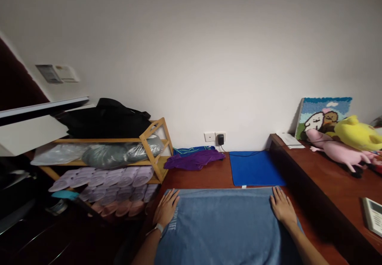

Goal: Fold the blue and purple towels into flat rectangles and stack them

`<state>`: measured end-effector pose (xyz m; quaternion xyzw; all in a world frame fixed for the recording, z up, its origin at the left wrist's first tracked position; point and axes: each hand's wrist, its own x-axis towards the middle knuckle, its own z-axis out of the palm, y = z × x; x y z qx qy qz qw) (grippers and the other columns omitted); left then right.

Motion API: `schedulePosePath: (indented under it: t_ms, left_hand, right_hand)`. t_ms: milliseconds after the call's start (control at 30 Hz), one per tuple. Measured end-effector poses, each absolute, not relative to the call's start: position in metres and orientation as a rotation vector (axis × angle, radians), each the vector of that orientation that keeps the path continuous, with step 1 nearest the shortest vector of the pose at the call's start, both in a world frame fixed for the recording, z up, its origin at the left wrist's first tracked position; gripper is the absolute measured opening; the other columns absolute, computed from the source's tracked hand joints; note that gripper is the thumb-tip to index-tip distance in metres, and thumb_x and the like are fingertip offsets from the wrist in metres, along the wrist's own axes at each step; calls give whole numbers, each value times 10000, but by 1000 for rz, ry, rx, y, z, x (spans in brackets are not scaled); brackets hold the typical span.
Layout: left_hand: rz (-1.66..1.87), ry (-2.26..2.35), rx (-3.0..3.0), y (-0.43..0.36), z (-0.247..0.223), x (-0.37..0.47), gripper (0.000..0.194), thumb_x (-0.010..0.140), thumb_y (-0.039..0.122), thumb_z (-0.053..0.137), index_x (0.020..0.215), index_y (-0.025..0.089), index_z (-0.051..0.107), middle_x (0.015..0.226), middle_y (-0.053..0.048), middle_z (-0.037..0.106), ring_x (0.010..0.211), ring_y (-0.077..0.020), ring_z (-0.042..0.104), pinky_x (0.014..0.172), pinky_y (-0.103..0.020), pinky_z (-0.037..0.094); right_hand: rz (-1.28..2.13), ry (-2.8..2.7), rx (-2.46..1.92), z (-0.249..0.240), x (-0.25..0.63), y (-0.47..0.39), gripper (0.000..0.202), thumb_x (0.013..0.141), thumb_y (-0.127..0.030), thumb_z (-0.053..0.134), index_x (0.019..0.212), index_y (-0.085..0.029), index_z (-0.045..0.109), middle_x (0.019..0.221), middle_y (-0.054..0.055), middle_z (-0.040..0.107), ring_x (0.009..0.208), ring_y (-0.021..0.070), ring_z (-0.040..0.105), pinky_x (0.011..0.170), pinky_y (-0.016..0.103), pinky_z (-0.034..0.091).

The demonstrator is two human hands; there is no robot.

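Observation:
A grey-blue towel (pixel 227 225) lies spread over the reddish-brown table (pixel 205 179), its near part running out of the picture. My left hand (pixel 167 207) rests flat on its far left corner, fingers stretched out, beside some white lettering. On the far right corner lies my right hand (pixel 283 205), also flat with fingers extended. Just beyond the towel's far edge is a bright blue cloth (pixel 255 168) with a small white tag. A crumpled purple cloth (pixel 195 159) sits farther back on the left, partly over a darker blue patterned cloth (pixel 193 150).
Left stands a wooden rack (pixel 156 149) holding a black bag (pixel 107 119), plastic-wrapped items and rows of slippers (pixel 119 177). A black plug (pixel 221 139) with a cable is in the wall socket. On the raised right surface are plush toys (pixel 334 149), a picture (pixel 325 115) and a calculator-like device (pixel 374 215).

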<state>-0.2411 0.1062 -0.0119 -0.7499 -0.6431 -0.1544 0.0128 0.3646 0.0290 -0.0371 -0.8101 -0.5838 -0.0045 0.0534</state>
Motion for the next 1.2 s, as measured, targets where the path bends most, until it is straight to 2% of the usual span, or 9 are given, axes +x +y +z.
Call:
schedulePosePath:
  t_ms: [200,367,533,700,833,900,1067,1133,1200]
  left_hand:
    - [-472,-1993,-2286,98,-1,-238,524,1025,398,339,1464,197,542,1546,-111,530,1452,-253,452,1218,-466,338]
    - [-533,-1872,-2331,67,-12,-242,540,1033,477,356,1520,275,474,1608,-74,453,1499,-269,377,1218,-498,335]
    - [-379,-1942,-2374,43,-17,-249,525,1031,512,381,1524,347,455,1633,-43,407,1506,-268,361,1220,-519,320]
    - [-344,-2013,-2333,41,-11,-254,516,1028,510,397,1511,347,475,1630,-71,407,1506,-270,361,1223,-512,306]
    - [-403,-1994,-2302,43,-11,-254,493,1023,492,411,1484,352,514,1597,-69,465,1479,-270,412,1209,-517,329]
    - [-426,-1970,-2278,43,-9,-252,488,1020,469,416,1465,320,547,1569,-88,503,1455,-272,450,1199,-506,352]
    - [-508,-1897,-2193,34,5,-242,470,1018,351,368,1330,188,679,1465,-139,607,1354,-288,564,1177,-480,402]
    - [-542,-1837,-2235,24,8,-236,470,1027,361,363,1343,192,667,1472,-121,605,1371,-272,548,1184,-463,400]
    - [-527,-1777,-2330,12,5,-231,471,1029,417,394,1412,248,609,1527,-78,556,1425,-257,489,1197,-458,386]
  right_hand:
    - [-44,-1751,-2442,-15,342,25,684,991,-427,216,1573,-95,357,1653,101,312,1536,273,258,1253,474,191]
    - [86,-1947,-2150,-13,277,12,692,1015,-523,214,1596,-162,315,1664,47,291,1556,241,195,1280,464,120]
    - [264,-2060,-2123,-12,233,4,686,1014,-534,237,1605,-189,285,1676,25,237,1562,227,166,1279,452,118]
    - [231,-2058,-2170,-17,268,0,658,1013,-522,211,1608,-249,281,1676,0,243,1559,224,183,1269,468,148]
    - [160,-1995,-2301,-26,317,-6,660,1003,-516,219,1609,-261,281,1673,3,265,1553,242,206,1259,493,172]
    - [118,-1985,-2335,-26,328,-5,656,1002,-494,227,1608,-251,285,1672,11,269,1552,250,211,1256,498,172]
    - [95,-1963,-2340,-14,312,-6,636,1015,-446,223,1606,-219,293,1667,34,284,1542,264,244,1256,494,169]
    - [93,-1965,-2251,-12,297,-16,635,1026,-478,210,1605,-233,295,1672,21,270,1552,254,211,1264,488,154]
    - [115,-1999,-2138,-11,282,-29,634,1031,-530,207,1602,-271,298,1678,-6,248,1561,242,175,1270,490,140]
